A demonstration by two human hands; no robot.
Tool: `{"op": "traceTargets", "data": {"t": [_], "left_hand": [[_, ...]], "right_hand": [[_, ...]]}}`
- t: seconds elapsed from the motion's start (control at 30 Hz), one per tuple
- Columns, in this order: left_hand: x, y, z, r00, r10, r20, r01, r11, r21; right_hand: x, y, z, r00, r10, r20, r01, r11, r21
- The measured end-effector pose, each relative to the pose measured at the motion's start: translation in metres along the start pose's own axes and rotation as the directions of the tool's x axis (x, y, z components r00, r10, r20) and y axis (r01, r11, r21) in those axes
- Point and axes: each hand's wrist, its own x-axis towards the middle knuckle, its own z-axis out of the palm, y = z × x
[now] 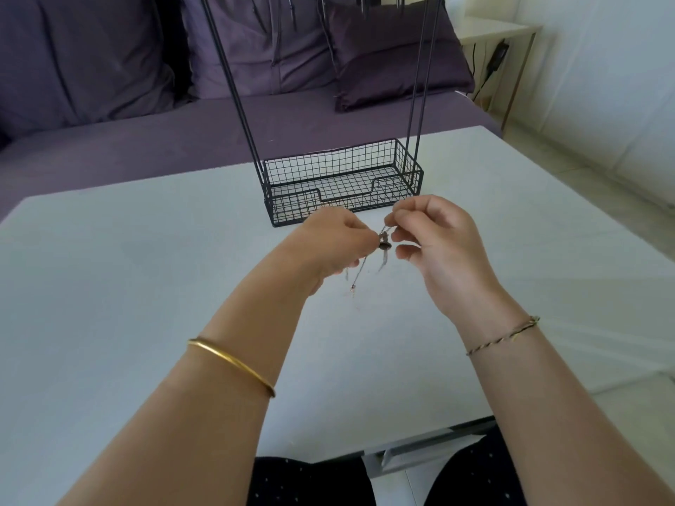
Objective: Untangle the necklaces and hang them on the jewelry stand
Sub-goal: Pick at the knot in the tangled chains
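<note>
A tangle of thin silvery necklaces (384,239) with a small dark pendant hangs above the white table (146,279), between my two hands. My left hand (330,242) pinches the tangle from the left. My right hand (434,235) pinches a chain at the top right of it. Loose chain ends dangle below toward the table. The black wire jewelry stand (343,182) sits just behind my hands, with a mesh basket base and tall thin rods rising out of view. Several dark pieces hang from its top at the upper edge.
A purple sofa (182,118) with cushions runs behind the table. A small white side table (500,31) with a black cable stands at the back right. The table's near edge lies just above my lap.
</note>
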Motion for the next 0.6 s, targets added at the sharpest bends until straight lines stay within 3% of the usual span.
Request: {"op": "traceTargets", "data": {"t": [0.1,0.27,0.37,0.47,0.6], "left_hand": [[0.001,0.0021,0.0007,1.0,-0.005,-0.028,0.004,0.999,-0.034],[-0.0003,0.0054,-0.0034,0.995,-0.103,0.015,0.101,0.924,-0.368],[-0.0006,0.0044,-0.0049,0.996,-0.09,0.01,0.087,0.923,-0.374],[-0.0003,0.0049,-0.0057,0.997,-0.077,0.015,0.077,0.912,-0.404],[-0.0025,0.0052,-0.0066,0.996,-0.08,0.041,0.089,0.866,-0.492]], "right_hand": [[0.0,-0.0015,0.0012,0.999,0.033,0.017,-0.035,0.996,0.081],[-0.0001,-0.0017,0.0011,0.992,0.088,0.091,-0.093,0.994,0.057],[0.0,-0.0008,0.0022,0.99,0.091,0.104,-0.098,0.993,0.065],[0.0008,0.0013,-0.0005,0.996,-0.018,0.084,0.022,0.999,-0.042],[0.0008,0.0059,-0.0035,0.97,-0.231,0.082,0.245,0.925,-0.29]]}}
